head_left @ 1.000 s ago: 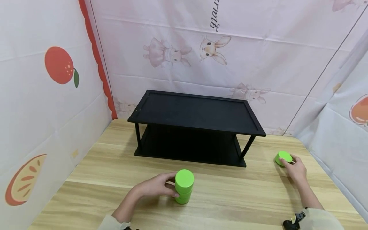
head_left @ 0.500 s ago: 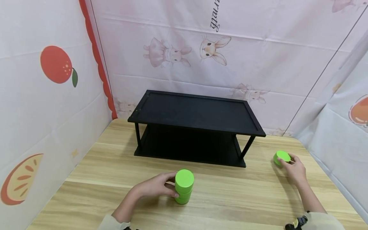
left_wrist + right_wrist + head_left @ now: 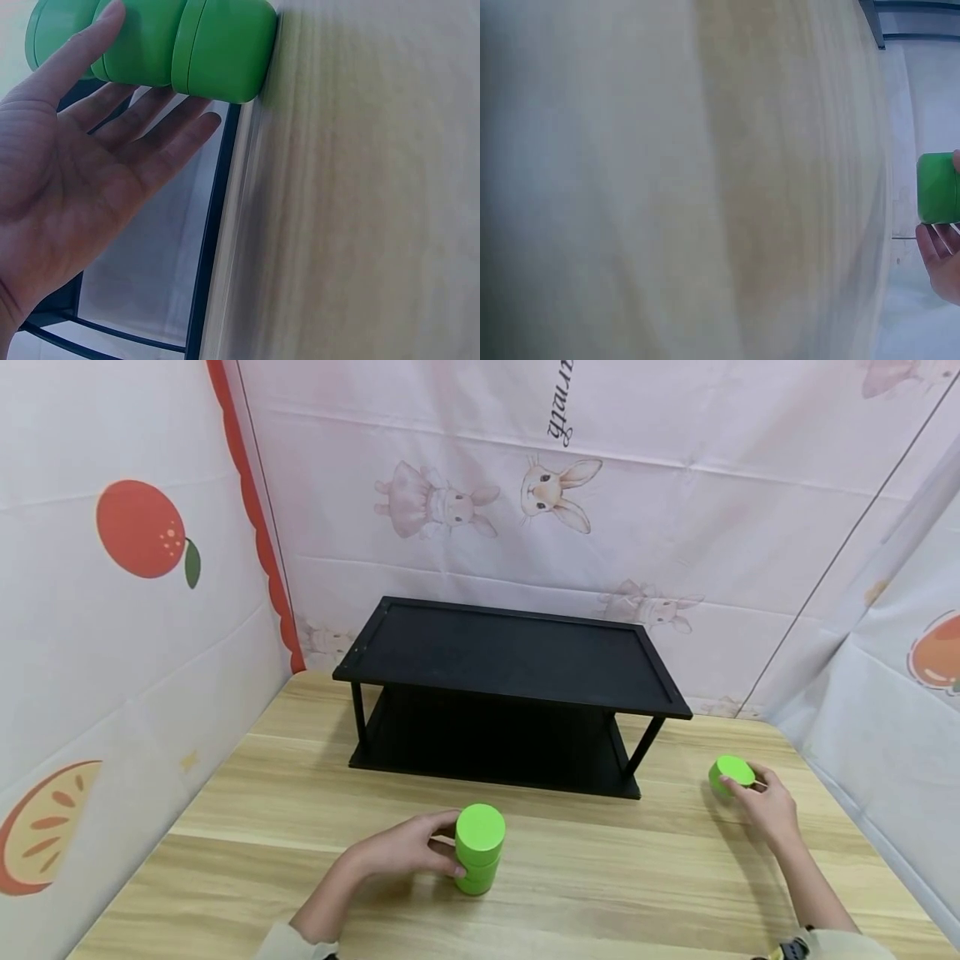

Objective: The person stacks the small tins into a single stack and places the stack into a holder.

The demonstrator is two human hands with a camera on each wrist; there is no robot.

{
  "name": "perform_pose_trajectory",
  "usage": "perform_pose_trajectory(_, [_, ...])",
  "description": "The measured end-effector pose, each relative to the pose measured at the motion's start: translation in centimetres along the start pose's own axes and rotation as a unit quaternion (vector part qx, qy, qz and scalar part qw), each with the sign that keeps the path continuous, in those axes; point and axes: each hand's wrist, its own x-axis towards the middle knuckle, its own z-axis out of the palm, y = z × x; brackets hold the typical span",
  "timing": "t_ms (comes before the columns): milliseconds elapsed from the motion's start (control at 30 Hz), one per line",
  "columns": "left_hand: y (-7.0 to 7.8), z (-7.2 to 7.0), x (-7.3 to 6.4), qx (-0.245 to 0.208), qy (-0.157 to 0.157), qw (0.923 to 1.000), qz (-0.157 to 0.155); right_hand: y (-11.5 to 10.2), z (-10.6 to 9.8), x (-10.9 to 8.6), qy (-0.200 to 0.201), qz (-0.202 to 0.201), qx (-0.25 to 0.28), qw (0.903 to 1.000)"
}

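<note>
A stack of three round, lidded green jars (image 3: 480,847) stands upright on the wooden table, in front of the black rack. My left hand (image 3: 411,847) holds it from the left side, thumb across the near face and fingers behind, as the left wrist view also shows the jars (image 3: 225,49). Off to the right, my right hand (image 3: 772,806) grips a single green jar (image 3: 731,774) between thumb and fingers. In the right wrist view, a gap shows between this jar (image 3: 936,187) and the table surface; much of that hand (image 3: 943,262) lies outside the frame.
A black two-tier rack (image 3: 510,656) stands at the back middle of the wooden table (image 3: 600,877). Printed cloth (image 3: 465,427) hangs behind the table, with more cloth along its left and right sides.
My right hand has shifted slightly left with its jar. The left hand and the stack stay in place.
</note>
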Motion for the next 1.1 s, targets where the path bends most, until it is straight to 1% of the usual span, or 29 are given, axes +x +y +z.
perform_pose_trajectory(300, [0.0, -0.1, 0.0, -0.003, 0.000, 1.0000, -0.002, -0.9, -0.2, -0.7, -0.015, 0.000, 0.006, 0.9999])
perform_pose_trajectory(567, [-0.1, -0.1, 0.0, 0.001, -0.003, 1.0000, 0.001, -1.5, -0.3, -1.2, -0.015, -0.012, 0.007, 0.9998])
perform_pose_trajectory(800, [-0.5, -0.2, 0.1, 0.005, -0.011, 0.9997, 0.022, -1.8, -0.2, -1.8, -0.026, -0.022, 0.014, 0.9993])
perform_pose_trajectory(1100, [-0.6, -0.2, 0.1, 0.010, -0.007, 0.9998, 0.018, -2.2, -0.3, -2.3, -0.039, -0.037, -0.003, 0.9986])
